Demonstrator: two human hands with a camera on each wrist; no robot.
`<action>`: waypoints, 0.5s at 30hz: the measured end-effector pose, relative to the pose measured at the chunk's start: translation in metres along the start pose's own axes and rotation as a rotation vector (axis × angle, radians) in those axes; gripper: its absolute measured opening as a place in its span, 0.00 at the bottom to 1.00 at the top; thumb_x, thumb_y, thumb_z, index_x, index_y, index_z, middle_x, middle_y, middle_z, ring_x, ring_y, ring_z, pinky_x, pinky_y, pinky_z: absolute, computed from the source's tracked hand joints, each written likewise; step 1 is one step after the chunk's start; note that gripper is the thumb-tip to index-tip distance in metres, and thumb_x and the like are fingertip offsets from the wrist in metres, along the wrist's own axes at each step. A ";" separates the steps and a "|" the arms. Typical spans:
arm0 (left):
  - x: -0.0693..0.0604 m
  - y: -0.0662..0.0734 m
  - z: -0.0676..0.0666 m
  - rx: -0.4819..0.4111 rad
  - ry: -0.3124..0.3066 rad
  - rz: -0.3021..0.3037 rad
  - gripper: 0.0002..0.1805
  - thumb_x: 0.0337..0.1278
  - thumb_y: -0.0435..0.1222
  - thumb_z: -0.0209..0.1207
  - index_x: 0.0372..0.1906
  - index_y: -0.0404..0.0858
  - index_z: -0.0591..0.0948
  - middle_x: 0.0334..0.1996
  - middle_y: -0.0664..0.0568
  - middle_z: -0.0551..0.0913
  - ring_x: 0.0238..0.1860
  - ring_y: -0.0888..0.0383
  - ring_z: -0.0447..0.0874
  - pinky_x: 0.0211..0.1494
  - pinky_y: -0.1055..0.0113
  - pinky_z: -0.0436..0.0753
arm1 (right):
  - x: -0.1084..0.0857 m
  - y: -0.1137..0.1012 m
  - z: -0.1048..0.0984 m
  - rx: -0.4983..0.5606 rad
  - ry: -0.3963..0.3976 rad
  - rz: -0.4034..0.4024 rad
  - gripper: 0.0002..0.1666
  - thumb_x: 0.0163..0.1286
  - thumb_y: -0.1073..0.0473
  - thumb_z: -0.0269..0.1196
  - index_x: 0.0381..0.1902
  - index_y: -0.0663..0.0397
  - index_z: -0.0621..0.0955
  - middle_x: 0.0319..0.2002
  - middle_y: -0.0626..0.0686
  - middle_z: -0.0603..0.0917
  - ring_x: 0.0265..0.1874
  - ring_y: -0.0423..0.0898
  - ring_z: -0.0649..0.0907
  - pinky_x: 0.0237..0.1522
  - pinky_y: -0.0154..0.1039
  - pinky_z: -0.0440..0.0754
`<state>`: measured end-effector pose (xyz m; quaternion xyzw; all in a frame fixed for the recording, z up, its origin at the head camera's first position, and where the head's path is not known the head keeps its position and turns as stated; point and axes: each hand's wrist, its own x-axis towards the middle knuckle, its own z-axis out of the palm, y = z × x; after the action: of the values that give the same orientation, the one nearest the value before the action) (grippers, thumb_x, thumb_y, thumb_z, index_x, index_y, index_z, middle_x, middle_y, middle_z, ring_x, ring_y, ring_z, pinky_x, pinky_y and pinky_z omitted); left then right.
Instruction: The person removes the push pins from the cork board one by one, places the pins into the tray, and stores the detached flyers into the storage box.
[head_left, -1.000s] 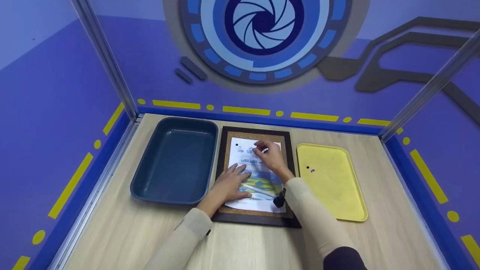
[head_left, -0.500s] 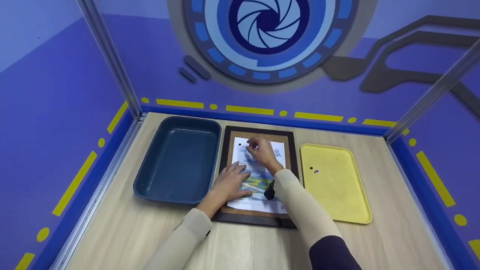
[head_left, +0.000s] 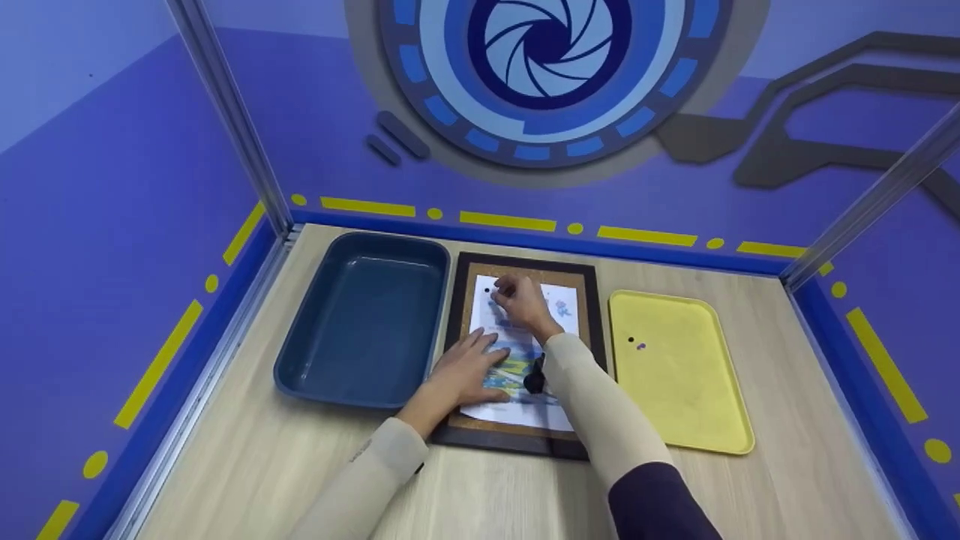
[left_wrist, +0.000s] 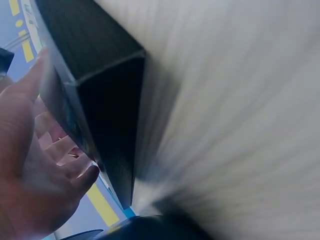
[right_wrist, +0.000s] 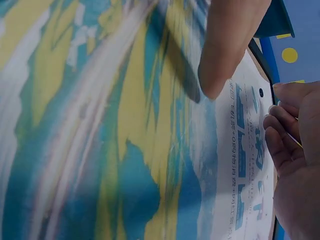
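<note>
The pale wood-grained surface point(head_left: 495, 495) carries three things side by side: a deep dark-blue tray point(head_left: 367, 330) on the left, a dark-framed cork board point(head_left: 525, 265) in the middle, and a shallow yellow tray point(head_left: 686, 382) just beside the board on the right

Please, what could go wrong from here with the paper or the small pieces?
The printed sheet could slip or crease if the left hand, spread on it, shifts. The right hand is close to the black dot near the sheet's corner and might disturb it. The right sleeve passes beside the yellow tray, so swinging outward it could scatter the small pieces there.
</note>
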<state>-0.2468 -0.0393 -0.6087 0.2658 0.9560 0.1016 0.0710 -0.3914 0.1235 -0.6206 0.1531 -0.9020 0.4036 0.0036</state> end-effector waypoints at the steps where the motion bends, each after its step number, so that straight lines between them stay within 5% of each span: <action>1: 0.000 -0.001 0.000 0.003 -0.001 -0.002 0.47 0.57 0.67 0.68 0.78 0.51 0.74 0.81 0.47 0.65 0.83 0.44 0.56 0.80 0.50 0.65 | 0.001 -0.001 0.001 -0.007 -0.009 0.002 0.13 0.74 0.62 0.69 0.52 0.63 0.88 0.41 0.56 0.89 0.42 0.52 0.87 0.50 0.50 0.85; 15: 0.005 0.002 0.003 -0.014 -0.026 -0.046 0.46 0.57 0.66 0.70 0.78 0.53 0.74 0.81 0.48 0.64 0.83 0.45 0.56 0.80 0.52 0.65 | 0.012 0.004 0.014 -0.037 0.007 0.033 0.06 0.72 0.63 0.69 0.44 0.60 0.88 0.38 0.54 0.87 0.40 0.51 0.85 0.49 0.49 0.83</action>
<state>-0.2496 -0.0348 -0.6119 0.2445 0.9602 0.1031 0.0875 -0.4023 0.1124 -0.6310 0.1368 -0.9118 0.3873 0.0027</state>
